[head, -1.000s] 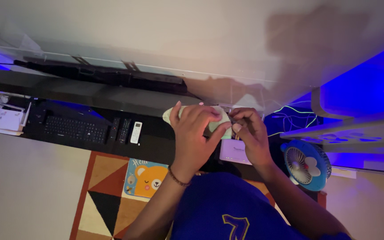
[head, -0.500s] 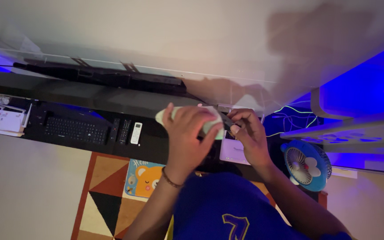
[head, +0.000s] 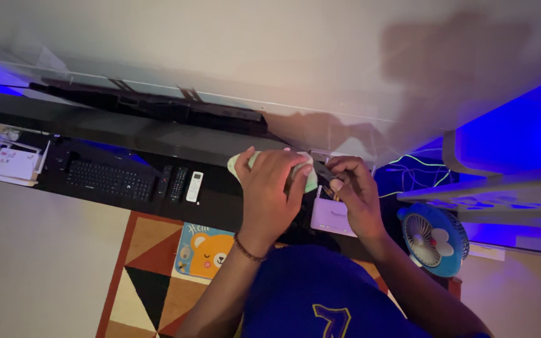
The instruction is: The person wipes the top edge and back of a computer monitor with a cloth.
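My left hand (head: 269,191) is closed over a pale green cloth (head: 310,180) above the dark glossy shelf (head: 220,203). My right hand (head: 355,191) pinches a small dark object next to the cloth; what it is cannot be made out. Just below my right hand sits a small white router-like box (head: 330,216) with short antennas. A beaded bracelet (head: 247,249) circles my left wrist.
On the shelf to the left lie a black keyboard (head: 109,179), two black remotes (head: 170,183) and a white remote (head: 194,186). A white device (head: 15,164) sits at far left. A blue fan (head: 432,240) stands at right, cables (head: 408,172) behind. A patterned rug (head: 158,275) covers the floor.
My left hand slid with the green cloth a little left, then back right and down. My right hand stayed pinched beside it. The view shifted slightly.
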